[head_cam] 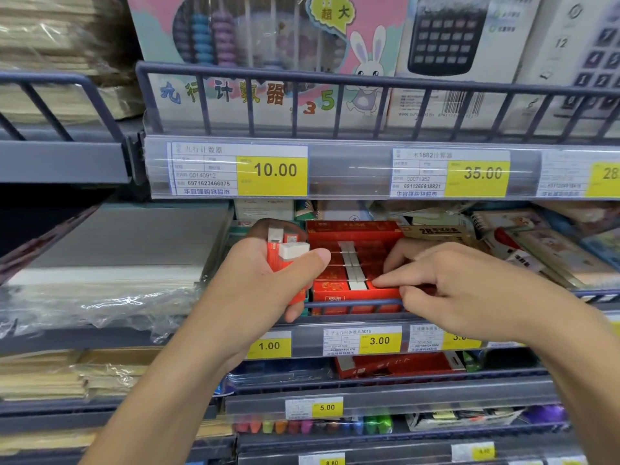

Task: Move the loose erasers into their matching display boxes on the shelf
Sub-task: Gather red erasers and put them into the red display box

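I'm looking at a stationery aisle in a shop. Grey metal shelves (369,78) carry yellow price tags (271,171) in plastic rails, with a boxed abacus (255,45), a calculator box (449,38) and notebooks (536,243) on display.

Readable text, placed relative to the hands:
- Price tag (271,170) above left hand (258,280): "10.00", barcode no. 6971623466075.
- Tag (478,173) above right hand (469,290): "35.00", "1882".
- Tags below the hands: "1.00" (269,346), "3.00" (379,340); lower, "5.00" (327,407).
- Abacus box (268,45), top: "超大", "3 5".
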Demonstrator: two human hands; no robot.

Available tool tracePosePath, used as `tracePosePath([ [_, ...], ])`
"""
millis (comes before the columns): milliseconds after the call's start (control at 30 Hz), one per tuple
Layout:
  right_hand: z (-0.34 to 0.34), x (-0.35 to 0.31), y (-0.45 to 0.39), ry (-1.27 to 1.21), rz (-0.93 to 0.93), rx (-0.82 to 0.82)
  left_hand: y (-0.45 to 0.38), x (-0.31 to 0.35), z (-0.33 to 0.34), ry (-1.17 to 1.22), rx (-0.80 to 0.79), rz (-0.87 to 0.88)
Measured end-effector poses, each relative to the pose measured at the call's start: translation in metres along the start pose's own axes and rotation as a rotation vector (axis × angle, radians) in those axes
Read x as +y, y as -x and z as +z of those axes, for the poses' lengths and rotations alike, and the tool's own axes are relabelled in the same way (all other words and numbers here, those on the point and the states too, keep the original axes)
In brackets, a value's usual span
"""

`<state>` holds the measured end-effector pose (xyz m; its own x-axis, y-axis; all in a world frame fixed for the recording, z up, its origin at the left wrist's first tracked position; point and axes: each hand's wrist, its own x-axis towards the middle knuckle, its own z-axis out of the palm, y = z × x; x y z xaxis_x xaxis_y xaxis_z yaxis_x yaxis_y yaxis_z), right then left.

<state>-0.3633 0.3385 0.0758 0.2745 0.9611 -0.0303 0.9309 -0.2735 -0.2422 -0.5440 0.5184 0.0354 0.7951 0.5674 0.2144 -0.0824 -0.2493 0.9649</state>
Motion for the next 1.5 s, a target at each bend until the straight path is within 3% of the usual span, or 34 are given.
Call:
tracePosePath([
  [100, 0.001, 0.003, -0.003, -0.017, -0.031, -0.009, 0.000, 0.000, 0.002, 0.010, -0.005, 0.009],
  [300, 0.014, -0.009, -0.010, -0.119, -0.133, 0.443, 0.003, 0.006, 0.009, 0.043, -0.078, 0.051],
  [500, 0.041, -0.040, -0.018, -0.366, -0.343, 0.592, 0.004, 0.003, 0.011, 0.135, -0.147, 0.060],
  [700, 0.050, -0.049, -0.025, -0.768, -0.382, 0.544, 0.005, 0.000, 0.008, 0.122, -0.192, 0.073],
  [833, 0.054, -0.043, -0.026, -1.052, -0.234, 0.505, 0.008, -0.001, 0.002, 0.168, -0.116, 0.000],
  [900, 0.056, -0.041, -0.026, -1.043, -0.201, 0.487, 0.008, -0.003, -0.001, 0.157, -0.086, -0.043],
  [1067, 0.047, -0.036, -0.020, -0.793, -0.362, 0.457, 0.008, -0.001, 0.000, 0.155, -0.098, -0.048],
  [1233, 0.035, -0.027, -0.021, -0.773, -0.379, 0.427, 0.009, 0.003, 0.001, 0.054, -0.055, -0.045],
  [1333, 0.029, -0.019, -0.025, -0.795, -0.289, 0.468, 0.007, 0.001, -0.001, -0.022, 0.033, -0.068],
  [1500, 0.011, 0.002, -0.051, -0.664, 0.014, 0.460, 0.003, 0.003, -0.008, 0.031, 0.064, -0.125],
])
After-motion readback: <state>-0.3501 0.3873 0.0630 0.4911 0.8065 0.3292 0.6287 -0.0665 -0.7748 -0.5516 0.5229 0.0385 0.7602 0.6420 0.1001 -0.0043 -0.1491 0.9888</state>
